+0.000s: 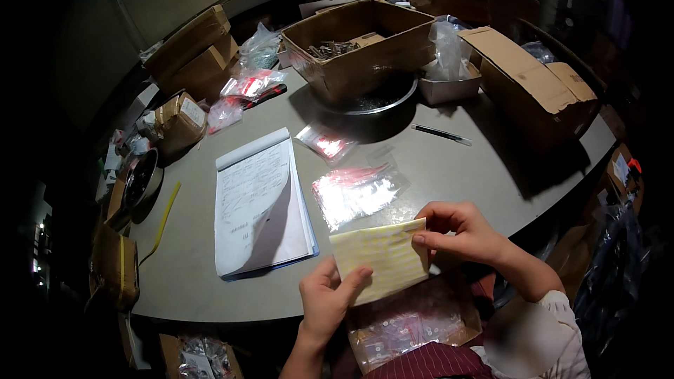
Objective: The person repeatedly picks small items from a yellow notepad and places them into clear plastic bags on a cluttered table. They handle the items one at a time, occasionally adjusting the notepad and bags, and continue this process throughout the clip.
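Between my two hands, above the table's near edge, I hold a pale yellow sheet (382,258) with rows of faint marks. My left hand (328,295) grips its lower left side, thumb on top. At the upper right corner, my right hand (460,231) pinches it between thumb and fingers. Just below the sheet, a cardboard box (472,316) holds clear plastic bags (414,319) with small items inside. Beyond the sheet lies a stack of shiny clear plastic bags (354,193) with red edges. A smaller packet (324,142) is behind it.
A notepad (256,210) with handwritten pages lies to the left, and a pen (441,134) to the right. A large carton (358,63) with metal parts rests on a round metal pan (393,104). Another carton (530,84) stands at right; a yellow strip (167,214) lies left.
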{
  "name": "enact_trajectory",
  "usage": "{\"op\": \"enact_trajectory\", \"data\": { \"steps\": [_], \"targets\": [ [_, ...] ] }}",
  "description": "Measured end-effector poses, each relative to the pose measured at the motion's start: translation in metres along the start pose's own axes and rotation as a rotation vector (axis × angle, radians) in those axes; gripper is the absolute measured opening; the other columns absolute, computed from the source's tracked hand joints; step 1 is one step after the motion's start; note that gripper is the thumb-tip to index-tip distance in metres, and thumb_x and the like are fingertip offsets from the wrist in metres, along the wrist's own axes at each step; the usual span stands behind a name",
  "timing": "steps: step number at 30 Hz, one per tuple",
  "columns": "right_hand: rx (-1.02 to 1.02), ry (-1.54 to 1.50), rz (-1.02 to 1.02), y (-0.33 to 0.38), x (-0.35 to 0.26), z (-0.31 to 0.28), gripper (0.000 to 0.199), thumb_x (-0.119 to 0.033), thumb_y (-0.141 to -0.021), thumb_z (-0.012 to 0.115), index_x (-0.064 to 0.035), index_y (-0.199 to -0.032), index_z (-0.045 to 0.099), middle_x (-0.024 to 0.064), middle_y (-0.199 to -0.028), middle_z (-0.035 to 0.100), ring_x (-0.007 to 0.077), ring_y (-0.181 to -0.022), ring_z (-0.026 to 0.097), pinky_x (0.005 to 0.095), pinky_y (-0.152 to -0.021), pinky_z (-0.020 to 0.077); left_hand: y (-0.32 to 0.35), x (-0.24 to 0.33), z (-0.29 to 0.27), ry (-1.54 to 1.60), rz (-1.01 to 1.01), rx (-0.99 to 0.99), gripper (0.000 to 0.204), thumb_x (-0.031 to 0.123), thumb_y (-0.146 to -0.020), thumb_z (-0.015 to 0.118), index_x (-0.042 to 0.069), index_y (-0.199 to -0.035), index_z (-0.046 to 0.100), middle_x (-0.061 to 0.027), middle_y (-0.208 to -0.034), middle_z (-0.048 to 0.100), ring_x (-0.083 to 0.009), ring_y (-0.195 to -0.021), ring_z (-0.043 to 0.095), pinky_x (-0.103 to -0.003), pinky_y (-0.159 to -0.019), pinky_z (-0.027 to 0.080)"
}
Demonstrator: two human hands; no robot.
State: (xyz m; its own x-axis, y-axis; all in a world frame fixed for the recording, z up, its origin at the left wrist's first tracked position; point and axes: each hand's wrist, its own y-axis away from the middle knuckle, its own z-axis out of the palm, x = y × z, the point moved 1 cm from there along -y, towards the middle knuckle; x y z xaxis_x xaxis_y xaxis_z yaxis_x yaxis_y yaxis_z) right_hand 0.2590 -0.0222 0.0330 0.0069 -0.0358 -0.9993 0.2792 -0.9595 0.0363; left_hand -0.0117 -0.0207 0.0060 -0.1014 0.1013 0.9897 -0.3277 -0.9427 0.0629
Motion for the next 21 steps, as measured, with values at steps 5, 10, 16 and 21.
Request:
{"op": "enact_trajectory", "data": {
  "steps": [5, 10, 16, 21],
  "targets": [
    [-0.008, 0.060, -0.065, -0.006, 0.013, 0.004, 0.031, -0.017, -0.097, 0.077, -0.0009, -0.121, 0.066, -0.0006, -0.092, 0.068, 0.0031, -0.079, 0.057, 0.0226, -0.066, 0.0459, 0.001, -0.004, 0.007, 0.059, 0.006, -0.038, 0.043, 0.002, -0.097, 0.074, -0.008, -0.135, 0.058, -0.0150, -0.123, 0.071, -0.0177, -0.111, 0.068, -0.031, -0.098, 0.054],
    [0.064, 0.123, -0.104, -0.003, 0.004, 0.006, 0.024, -0.010, -0.096, 0.079, 0.0005, -0.117, 0.073, 0.0003, -0.097, 0.073, 0.0044, -0.085, 0.064, 0.0217, -0.073, 0.0504, -0.004, -0.009, 0.008, 0.034, 0.014, -0.120, 0.053, 0.000, -0.093, 0.078, -0.006, -0.140, 0.053, -0.0152, -0.132, 0.066, -0.0195, -0.121, 0.063, -0.033, -0.104, 0.050],
    [0.092, 0.376, -0.207, 0.004, 0.011, 0.007, 0.020, -0.019, -0.097, 0.078, -0.0021, -0.108, 0.078, 0.0015, -0.069, 0.066, 0.0047, -0.064, 0.057, 0.0256, -0.057, 0.0452, -0.012, 0.011, -0.002, 0.202, -0.092, -0.190, 0.046, 0.009, -0.097, 0.075, -0.005, -0.138, 0.060, -0.0131, -0.133, 0.064, -0.0173, -0.120, 0.061, -0.031, -0.102, 0.049],
    [0.086, 0.244, -0.326, 0.002, 0.019, 0.015, 0.020, -0.021, -0.098, 0.076, -0.0019, -0.104, 0.078, 0.0076, -0.070, 0.069, 0.0076, -0.063, 0.059, 0.0281, -0.057, 0.0465, -0.010, 0.004, 0.000, 0.171, -0.107, -0.070, 0.022, 0.006, -0.096, 0.075, -0.005, -0.116, 0.073, -0.0072, -0.100, 0.076, -0.0115, -0.089, 0.069, -0.024, -0.082, 0.053]
  ]
}}
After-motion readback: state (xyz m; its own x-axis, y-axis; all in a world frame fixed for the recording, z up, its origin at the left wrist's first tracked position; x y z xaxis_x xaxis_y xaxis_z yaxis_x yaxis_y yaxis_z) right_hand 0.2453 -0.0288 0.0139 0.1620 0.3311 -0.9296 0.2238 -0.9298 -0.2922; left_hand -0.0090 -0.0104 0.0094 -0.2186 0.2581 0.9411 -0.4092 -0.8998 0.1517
